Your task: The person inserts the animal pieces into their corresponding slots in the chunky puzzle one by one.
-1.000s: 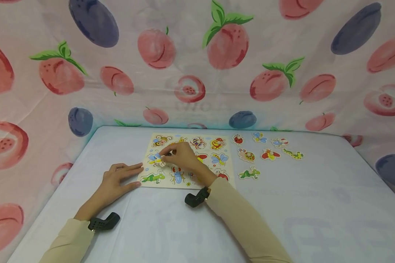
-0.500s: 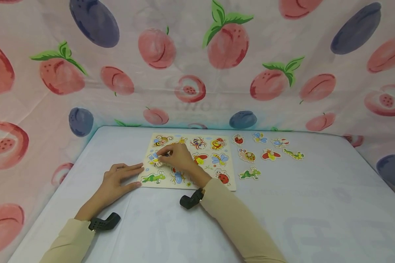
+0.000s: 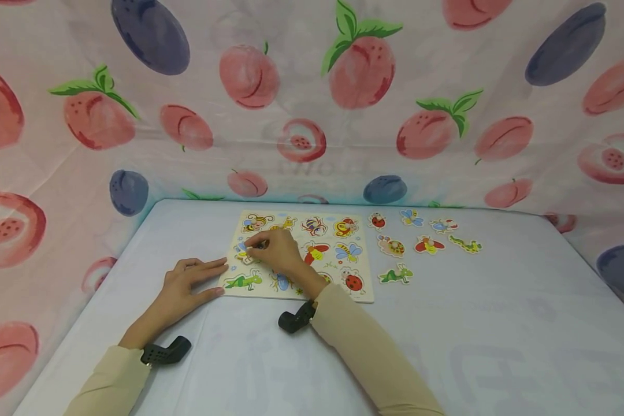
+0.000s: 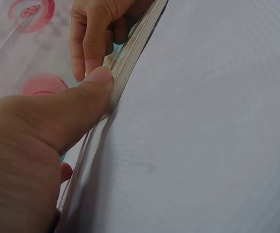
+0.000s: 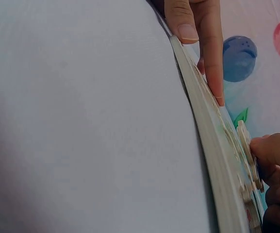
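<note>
A wooden insect puzzle board [image 3: 286, 293] lies on the white-covered table. My right hand [image 3: 278, 252] reaches over it and pinches a puzzle piece [image 5: 246, 145] between thumb and finger, above the left spot of the middle row, which shows a blue-winged insect. In the right wrist view the piece stands slightly tilted, close over the board's surface. My left hand [image 3: 184, 289] rests at the board's left edge, fingers extended, with the thumb near the front corner. Part of the board's middle is hidden beneath my right hand.
Right of the board lie several loose pieces: a ladybug [image 3: 377, 221], a blue-winged bee [image 3: 411, 218], a blue beetle [image 3: 444, 225], a snail [image 3: 392, 246], a red-winged insect [image 3: 429, 245], a caterpillar [image 3: 465, 244] and a grasshopper [image 3: 396, 274]. A fruit-printed curtain [image 3: 312, 86] hangs behind.
My right hand has shifted slightly left with the pinched piece, its wrist moving left too and uncovering the red-winged insect and ladybug on the board. My left hand has stayed in place.
</note>
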Demonstrator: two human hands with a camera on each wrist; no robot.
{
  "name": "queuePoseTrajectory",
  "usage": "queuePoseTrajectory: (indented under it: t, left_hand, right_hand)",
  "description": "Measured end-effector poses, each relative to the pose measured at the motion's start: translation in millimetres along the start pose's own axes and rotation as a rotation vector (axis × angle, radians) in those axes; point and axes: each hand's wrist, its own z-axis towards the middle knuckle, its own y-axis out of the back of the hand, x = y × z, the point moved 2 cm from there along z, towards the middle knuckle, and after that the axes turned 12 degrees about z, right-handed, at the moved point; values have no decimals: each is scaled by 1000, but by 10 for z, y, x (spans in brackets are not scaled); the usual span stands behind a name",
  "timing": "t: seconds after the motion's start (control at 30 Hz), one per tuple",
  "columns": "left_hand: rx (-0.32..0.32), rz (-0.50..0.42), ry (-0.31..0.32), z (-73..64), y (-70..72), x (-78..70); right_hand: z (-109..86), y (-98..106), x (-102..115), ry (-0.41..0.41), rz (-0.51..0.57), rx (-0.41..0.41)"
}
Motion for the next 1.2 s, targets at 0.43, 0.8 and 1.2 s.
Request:
queuePoseTrajectory:
  t: [0.43, 0.8, 1.2]
  left_hand:
    - [0, 9, 5, -1, -4, 1]
    - [-8, 6, 5, 5, -3, -3]
    - [-22, -10, 1, -3, -3, -1]
  right_hand:
    - [10, -21, 14, 13, -32, 4]
    - [19, -52, -11, -6, -66, -1]
    - [24, -67, 5, 10, -30, -2]
